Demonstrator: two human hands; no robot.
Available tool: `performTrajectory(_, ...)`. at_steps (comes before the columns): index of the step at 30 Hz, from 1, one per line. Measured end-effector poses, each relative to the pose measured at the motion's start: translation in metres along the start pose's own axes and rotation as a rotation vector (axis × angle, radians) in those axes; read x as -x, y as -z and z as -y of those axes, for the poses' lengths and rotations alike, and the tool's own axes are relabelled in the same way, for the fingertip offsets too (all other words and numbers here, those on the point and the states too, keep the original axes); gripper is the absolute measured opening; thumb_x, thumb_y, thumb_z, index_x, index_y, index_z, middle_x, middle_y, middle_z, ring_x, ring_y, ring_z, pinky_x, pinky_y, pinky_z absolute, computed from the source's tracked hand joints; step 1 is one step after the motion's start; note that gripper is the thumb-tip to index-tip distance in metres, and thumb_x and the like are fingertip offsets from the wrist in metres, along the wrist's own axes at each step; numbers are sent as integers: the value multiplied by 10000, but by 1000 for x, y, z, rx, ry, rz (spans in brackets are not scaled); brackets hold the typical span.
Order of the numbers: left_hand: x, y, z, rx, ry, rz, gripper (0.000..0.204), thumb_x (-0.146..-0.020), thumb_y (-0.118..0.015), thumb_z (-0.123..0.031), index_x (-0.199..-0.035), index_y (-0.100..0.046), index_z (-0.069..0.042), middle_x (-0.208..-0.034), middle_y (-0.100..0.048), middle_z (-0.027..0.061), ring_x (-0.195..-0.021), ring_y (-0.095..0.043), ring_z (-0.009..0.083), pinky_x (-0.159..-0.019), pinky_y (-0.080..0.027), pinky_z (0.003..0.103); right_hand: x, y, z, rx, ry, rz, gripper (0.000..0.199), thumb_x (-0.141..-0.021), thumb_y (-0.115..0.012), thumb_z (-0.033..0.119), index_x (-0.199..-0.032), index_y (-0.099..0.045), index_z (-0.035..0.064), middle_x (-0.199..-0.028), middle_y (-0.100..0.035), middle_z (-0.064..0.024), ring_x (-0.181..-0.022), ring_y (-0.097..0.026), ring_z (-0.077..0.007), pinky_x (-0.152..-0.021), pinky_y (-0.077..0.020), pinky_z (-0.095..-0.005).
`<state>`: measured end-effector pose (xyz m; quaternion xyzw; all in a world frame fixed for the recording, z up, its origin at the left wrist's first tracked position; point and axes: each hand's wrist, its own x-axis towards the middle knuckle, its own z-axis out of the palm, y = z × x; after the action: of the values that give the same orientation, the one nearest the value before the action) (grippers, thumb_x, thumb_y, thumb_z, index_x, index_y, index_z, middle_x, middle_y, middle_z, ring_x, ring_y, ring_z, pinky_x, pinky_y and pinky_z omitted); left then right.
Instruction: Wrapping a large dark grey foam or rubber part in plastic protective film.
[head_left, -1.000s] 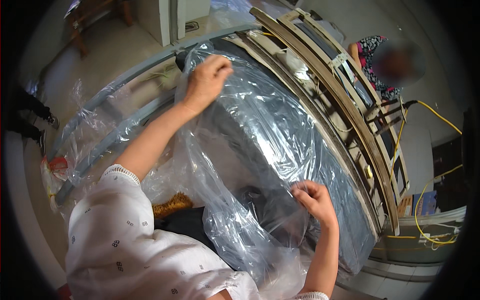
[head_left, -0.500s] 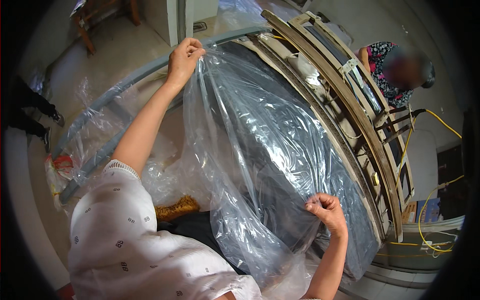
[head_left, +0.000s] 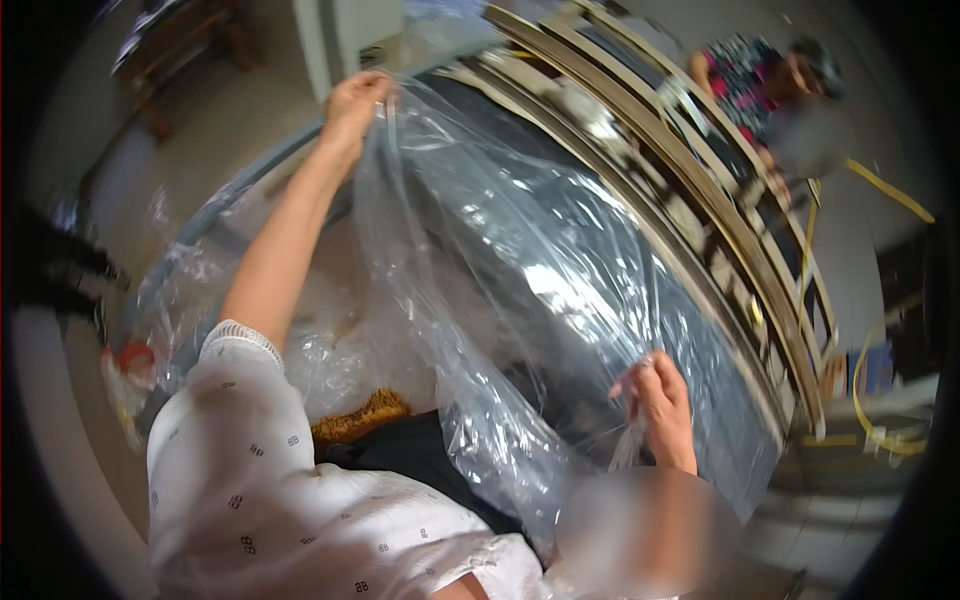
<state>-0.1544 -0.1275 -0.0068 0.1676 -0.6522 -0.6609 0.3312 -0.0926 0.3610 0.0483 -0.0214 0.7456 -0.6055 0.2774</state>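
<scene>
A large clear plastic sheet [head_left: 540, 285], shiny and full of creases, is drawn over a dark grey padded panel [head_left: 500, 125]. At the far left corner of the sheet my left hand [head_left: 360, 102] pinches its edge, arm stretched out. My right hand [head_left: 664, 405] is at the sheet's near right part, fingers curled on gathered film; the fingertips are somewhat smeared by motion. Between the hands the film hangs in long folds. Beneath its left side lie a brown bristly piece [head_left: 362, 418] and black cloth [head_left: 400, 450].
Along the right runs a curved wooden frame [head_left: 690, 190] with slats. Beyond it a co-worker [head_left: 740, 80] in a patterned top leans in. A yellow cable [head_left: 890, 190] hangs at the right. Crumpled plastic [head_left: 185, 290] lies at the left, near another person's dark-clad legs [head_left: 60, 260].
My right hand has moved slightly up, with its fingers turned. The left hand still holds the sheet's far corner. The whole view has shifted a little, and the co-worker has leaned toward the frame.
</scene>
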Motion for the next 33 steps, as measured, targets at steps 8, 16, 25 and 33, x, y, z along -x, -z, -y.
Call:
performTrajectory(8,-125,29,91,-597,-299,-215,343,-830,-555,-296,-1011,-600,-8,-1010,-601,116,-924,-567,210,-833,-425,305,87,47,-130,196,-326,578,151,-851,-533,160,-893,-606,34,-703,-580,-6,-703,-556,-75,-688,-437,-251)
performTrajectory(16,-175,38,144,-724,-457,12,359,-874,-532,-271,-1075,-545,27,-1022,-596,136,-947,-560,222,-851,-417,291,266,200,-278,1192,-1111,190,341,-684,-575,258,-961,-667,83,-989,-633,-158,-948,-596,-305,-807,-469,-389)
performTrajectory(25,-213,58,153,-907,-439,-5,425,-894,-478,-324,-1119,-526,33,-1093,-580,177,-1018,-551,276,-890,-401,317,231,352,-78,1538,-15,-1837,277,-728,-588,125,-1003,-583,153,-994,-556,-90,-995,-508,-298,-814,-427,-415)
performTrajectory(33,-230,148,127,-1270,-531,-3,403,-904,-425,-304,-1174,-497,-15,-1149,-554,172,-1067,-520,305,-907,-386,334,123,354,-177,967,22,-1290,462,-864,-448,421,-1146,-487,58,-1206,-493,-189,-1114,-464,-360,-912,-360,-450)
